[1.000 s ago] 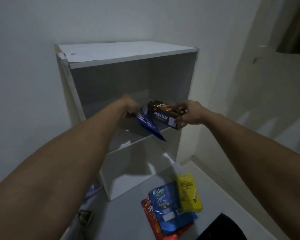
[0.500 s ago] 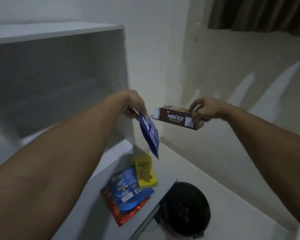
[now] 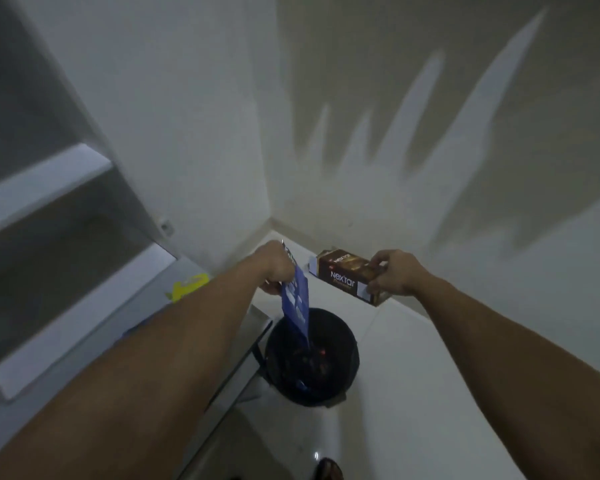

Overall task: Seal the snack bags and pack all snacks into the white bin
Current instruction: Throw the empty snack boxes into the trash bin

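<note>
My left hand (image 3: 275, 270) grips the top of a flat blue snack wrapper (image 3: 297, 304), which hangs straight down over a black round bin (image 3: 340, 372) on the floor. My right hand (image 3: 394, 273) holds a brown Nextar box (image 3: 345, 277) by its right end, level, to the right of the wrapper and above the floor. A yellow snack pack (image 3: 187, 285) peeks out on the grey table surface behind my left forearm. No white bin is in view.
A white shelf unit (image 3: 45, 181) stands at the left with its lower board (image 3: 84, 320) near my left arm. The grey table edge (image 3: 246, 355) runs beside the black bin. White tiled floor (image 3: 413, 393) and a wall corner lie ahead.
Both hands have come away from the shelf and swung right and down. The blue wrapper now hangs over the black bin, and the Nextar box sits beside it.
</note>
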